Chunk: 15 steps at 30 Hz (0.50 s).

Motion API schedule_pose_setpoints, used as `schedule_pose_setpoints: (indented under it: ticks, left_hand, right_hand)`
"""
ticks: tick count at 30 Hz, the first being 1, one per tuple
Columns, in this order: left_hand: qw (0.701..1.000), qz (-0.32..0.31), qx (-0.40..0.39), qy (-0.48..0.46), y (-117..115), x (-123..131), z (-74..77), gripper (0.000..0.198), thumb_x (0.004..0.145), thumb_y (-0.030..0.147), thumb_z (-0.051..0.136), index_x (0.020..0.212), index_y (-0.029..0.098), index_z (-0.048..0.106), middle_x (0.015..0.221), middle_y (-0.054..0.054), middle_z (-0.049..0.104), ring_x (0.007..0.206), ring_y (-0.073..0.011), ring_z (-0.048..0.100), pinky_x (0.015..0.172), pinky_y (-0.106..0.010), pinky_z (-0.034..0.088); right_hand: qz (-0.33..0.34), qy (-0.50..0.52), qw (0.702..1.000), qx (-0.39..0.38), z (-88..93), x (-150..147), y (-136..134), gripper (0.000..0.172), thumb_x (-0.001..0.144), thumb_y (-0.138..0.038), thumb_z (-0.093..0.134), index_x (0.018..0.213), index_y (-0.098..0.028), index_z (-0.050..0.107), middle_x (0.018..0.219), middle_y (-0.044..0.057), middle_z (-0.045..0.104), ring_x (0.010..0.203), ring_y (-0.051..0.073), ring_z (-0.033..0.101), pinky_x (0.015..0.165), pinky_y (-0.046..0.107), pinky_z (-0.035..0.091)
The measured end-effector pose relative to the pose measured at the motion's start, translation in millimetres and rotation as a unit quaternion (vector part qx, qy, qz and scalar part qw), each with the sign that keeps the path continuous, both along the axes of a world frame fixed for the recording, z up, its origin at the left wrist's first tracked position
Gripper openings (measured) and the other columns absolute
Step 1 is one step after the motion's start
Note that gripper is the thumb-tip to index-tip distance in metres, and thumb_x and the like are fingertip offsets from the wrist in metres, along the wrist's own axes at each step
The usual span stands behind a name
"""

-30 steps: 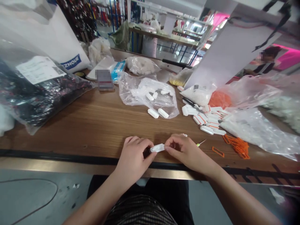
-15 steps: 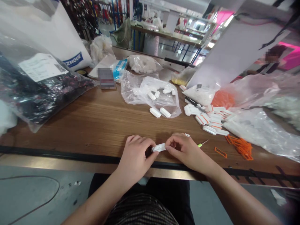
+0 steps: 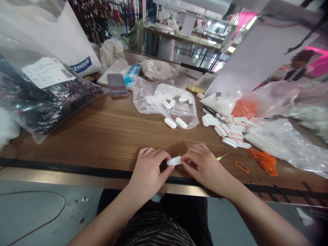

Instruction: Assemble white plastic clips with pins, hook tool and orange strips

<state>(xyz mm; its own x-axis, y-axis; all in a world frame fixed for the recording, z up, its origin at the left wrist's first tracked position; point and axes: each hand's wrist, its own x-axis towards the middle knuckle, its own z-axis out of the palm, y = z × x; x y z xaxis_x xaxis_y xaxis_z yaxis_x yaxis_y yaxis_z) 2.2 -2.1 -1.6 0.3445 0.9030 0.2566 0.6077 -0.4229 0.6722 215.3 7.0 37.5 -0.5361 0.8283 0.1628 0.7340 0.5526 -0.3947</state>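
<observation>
My left hand pinches one end of a small, narrow white plastic casing between thumb and fingers, near the table's front edge. A row of tiny dark marks or holes runs along its upward face. My right hand is closed, its thumb and forefinger meeting at the casing's right end. Whether a smaller part sits inside those fingers is hidden. Just right of that hand lies a thin pointed tool with a yellow-green handle. Farther right are a single orange rectangular frame and a heap of orange frames.
White casings, some orange-rimmed, form a pile at the right. Two white casings lie before an open clear bag. A large bag of dark shiny material fills the left. More bags stand behind the pile.
The right hand's fingers have shifted slightly, and a small white bit seen at its knuckles no longer shows. The casing stays in the left hand, nearly in the same place.
</observation>
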Motion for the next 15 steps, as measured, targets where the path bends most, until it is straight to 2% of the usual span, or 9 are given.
schedule_pose_setpoints:
  ticks: [5,15]
  left_hand:
    - [1.000,-0.003,-0.002,0.006,0.1,0.4,-2.1,0.011,0.093,0.028,0.071,0.086,0.023,0.063,0.084,0.004,0.071,0.082,-0.0211,0.060,0.089,-0.043,0.037]
    - [1.000,-0.004,-0.006,0.006,0.3,0.4,0.0,0.009,0.091,0.026,0.071,0.086,0.023,0.065,0.084,0.003,0.071,0.084,-0.0221,0.061,0.090,-0.044,0.038]
  right_hand:
    - [-0.013,0.004,1.000,-0.012,1.1,-1.3,3.5,0.015,0.094,-0.017,0.058,0.079,-0.018,0.063,0.073,0.000,0.061,0.071,0.015,0.054,0.076,0.031,0.039]
    - [0.052,-0.109,0.993,0.015,8.0,-6.9,9.5,0.020,0.094,-0.013,0.055,0.075,-0.019,0.059,0.076,0.003,0.062,0.075,0.018,0.052,0.074,0.032,0.037]
